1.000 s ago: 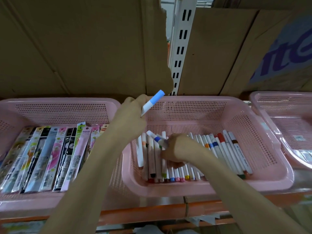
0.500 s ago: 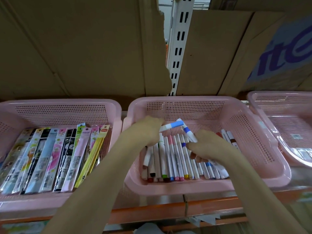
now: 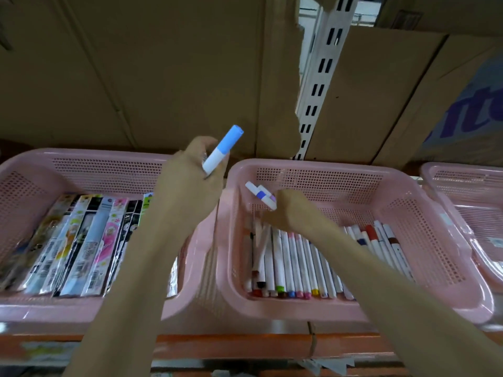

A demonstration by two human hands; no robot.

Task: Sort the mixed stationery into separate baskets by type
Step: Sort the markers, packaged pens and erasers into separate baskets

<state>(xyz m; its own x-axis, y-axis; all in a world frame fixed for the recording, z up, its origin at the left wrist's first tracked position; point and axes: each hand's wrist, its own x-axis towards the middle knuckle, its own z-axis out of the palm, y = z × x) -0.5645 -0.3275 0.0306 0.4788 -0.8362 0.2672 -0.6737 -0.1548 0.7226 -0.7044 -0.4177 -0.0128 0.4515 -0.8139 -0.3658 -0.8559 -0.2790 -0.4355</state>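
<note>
The left hand [image 3: 190, 180] grips a light-blue-capped marker [image 3: 221, 149], fingers curled round its white barrel, cap tilted up and to the right above the gap between two baskets. The right hand [image 3: 288, 210] pinches two more markers [image 3: 260, 194] (one banded blue, one with a hint of pink) just over the far end of the middle basket [image 3: 408, 202].

Behind everything stand big cardboard boxes [image 3: 136, 77] with a white slotted upright [image 3: 318, 77] between them. Three pink mesh baskets sit side by side on an orange shelf edge [image 3: 245, 346]. The left basket [image 3: 81, 161] holds flat packaged stationery [image 3: 81, 246] laid in a row. The middle one holds a row of white markers [image 3: 294, 265], coloured ends toward me. The right basket [image 3: 462, 191] is only partly visible.
</note>
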